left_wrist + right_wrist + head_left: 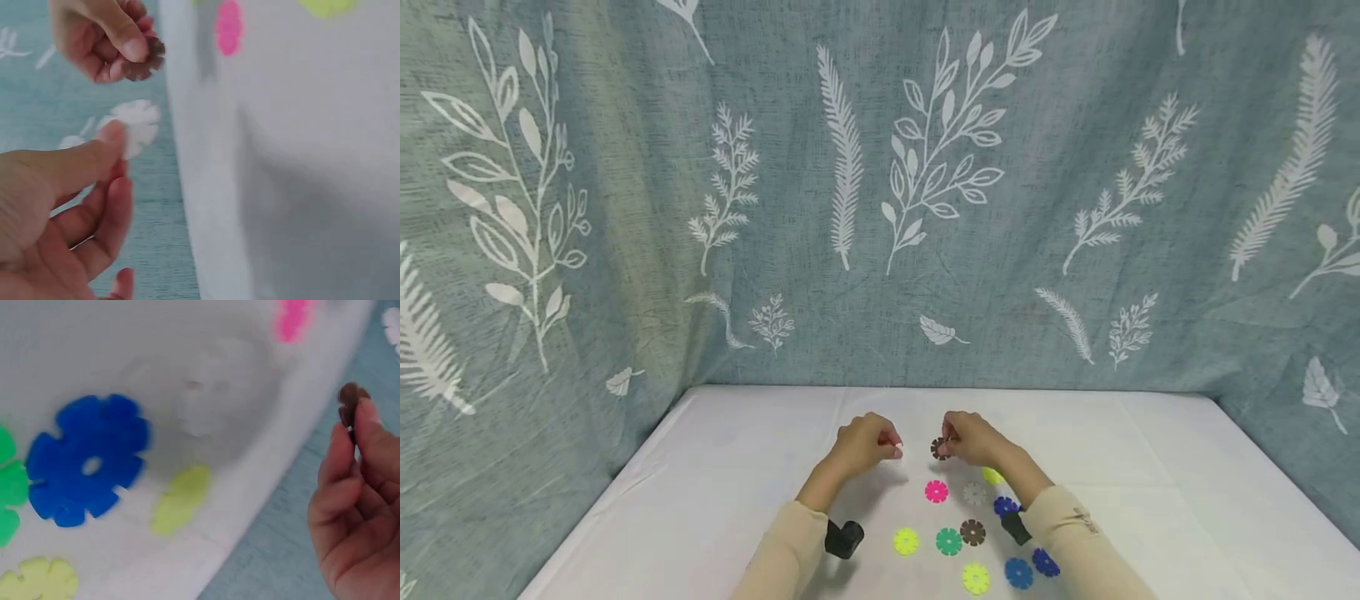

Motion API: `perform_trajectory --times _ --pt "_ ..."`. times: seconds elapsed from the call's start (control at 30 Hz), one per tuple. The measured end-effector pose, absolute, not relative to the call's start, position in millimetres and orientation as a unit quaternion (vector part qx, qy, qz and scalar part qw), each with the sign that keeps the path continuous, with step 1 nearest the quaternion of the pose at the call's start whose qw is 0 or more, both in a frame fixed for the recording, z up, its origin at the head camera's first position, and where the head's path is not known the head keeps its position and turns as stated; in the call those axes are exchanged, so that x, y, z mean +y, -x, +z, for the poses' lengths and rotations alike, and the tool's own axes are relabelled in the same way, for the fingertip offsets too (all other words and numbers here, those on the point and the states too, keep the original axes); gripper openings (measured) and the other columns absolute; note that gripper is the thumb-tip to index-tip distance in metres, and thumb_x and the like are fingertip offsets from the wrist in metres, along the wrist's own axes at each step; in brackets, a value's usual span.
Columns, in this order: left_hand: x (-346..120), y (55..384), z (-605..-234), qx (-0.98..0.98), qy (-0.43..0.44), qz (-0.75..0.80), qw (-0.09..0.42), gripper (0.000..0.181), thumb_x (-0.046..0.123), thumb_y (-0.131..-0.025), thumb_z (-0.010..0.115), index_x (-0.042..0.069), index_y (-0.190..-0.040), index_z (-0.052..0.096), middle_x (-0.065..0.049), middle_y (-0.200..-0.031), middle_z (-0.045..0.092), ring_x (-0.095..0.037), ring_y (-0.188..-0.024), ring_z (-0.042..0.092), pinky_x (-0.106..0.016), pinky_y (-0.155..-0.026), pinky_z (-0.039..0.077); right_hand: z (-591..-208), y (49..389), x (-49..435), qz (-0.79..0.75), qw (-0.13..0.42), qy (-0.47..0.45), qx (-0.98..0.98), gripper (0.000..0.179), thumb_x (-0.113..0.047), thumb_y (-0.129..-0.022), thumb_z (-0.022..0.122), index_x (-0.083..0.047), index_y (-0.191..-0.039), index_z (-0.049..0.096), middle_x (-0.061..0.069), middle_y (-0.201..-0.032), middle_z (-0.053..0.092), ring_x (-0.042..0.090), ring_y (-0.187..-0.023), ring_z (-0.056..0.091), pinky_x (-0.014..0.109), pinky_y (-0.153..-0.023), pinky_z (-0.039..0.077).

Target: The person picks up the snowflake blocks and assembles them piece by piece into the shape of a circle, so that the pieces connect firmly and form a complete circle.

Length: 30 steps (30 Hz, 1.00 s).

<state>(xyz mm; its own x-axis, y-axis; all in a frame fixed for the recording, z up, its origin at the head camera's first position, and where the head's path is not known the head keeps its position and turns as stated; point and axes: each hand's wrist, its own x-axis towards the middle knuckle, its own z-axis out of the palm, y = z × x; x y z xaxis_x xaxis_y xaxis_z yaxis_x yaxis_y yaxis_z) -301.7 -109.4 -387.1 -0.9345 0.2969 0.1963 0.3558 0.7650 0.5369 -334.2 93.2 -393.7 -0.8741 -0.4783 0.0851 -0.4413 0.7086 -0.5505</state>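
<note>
Between thumb and fingertips, my left hand (867,443) pinches a white notched plastic disc (144,122), plainest in the left wrist view. My right hand (976,438) pinches a brown notched disc (937,448) by its edge. In the right wrist view that brown disc (350,403) is turned nearly edge-on. Both discs are held above the far part of the table, apart from each other. A pink disc (936,492) lies on the cloth just nearer than the hands, beside a white disc (974,493).
On the white-covered table (737,467) lie more notched discs: yellow (906,542), green (949,542), brown (973,532), light blue (1018,573) and dark blue (1046,562). A patterned curtain (880,317) hangs behind the far edge. Black devices (844,540) sit at the wrists.
</note>
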Motion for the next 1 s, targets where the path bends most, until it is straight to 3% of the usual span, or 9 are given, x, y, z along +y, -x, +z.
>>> perform_trajectory --times 0.37,0.6,1.0 --pt "-98 292 -370 -0.871 0.206 -0.410 0.172 0.006 0.011 -0.081 0.068 0.006 -0.078 0.067 -0.003 -0.073 0.068 -0.013 -0.069 0.062 -0.022 -0.064 0.048 -368 321 119 -0.556 0.184 0.191 0.788 0.022 -0.013 -0.096 0.043 0.007 -0.097 0.054 0.001 -0.075 0.062 0.008 -0.065 0.057 0.020 -0.056 0.042" --pt "-88 286 -369 -0.873 0.210 -0.392 0.201 0.006 0.013 -0.079 0.070 0.007 -0.079 0.068 -0.003 -0.073 0.070 -0.014 -0.070 0.064 -0.022 -0.063 0.049 -367 314 113 -0.595 0.163 0.168 0.769 0.023 -0.010 -0.095 0.044 0.009 -0.097 0.057 -0.002 -0.064 0.061 0.005 -0.057 0.056 0.016 -0.054 0.042" --pt "-80 280 -368 -0.880 0.239 -0.315 0.263 0.006 0.013 -0.076 0.073 0.010 -0.073 0.068 0.001 -0.066 0.068 -0.011 -0.064 0.061 -0.021 -0.059 0.046 -363 309 107 -0.580 0.140 0.171 0.784 0.025 -0.010 -0.092 0.049 0.011 -0.093 0.061 -0.002 -0.061 0.060 0.005 -0.055 0.055 0.016 -0.052 0.041"
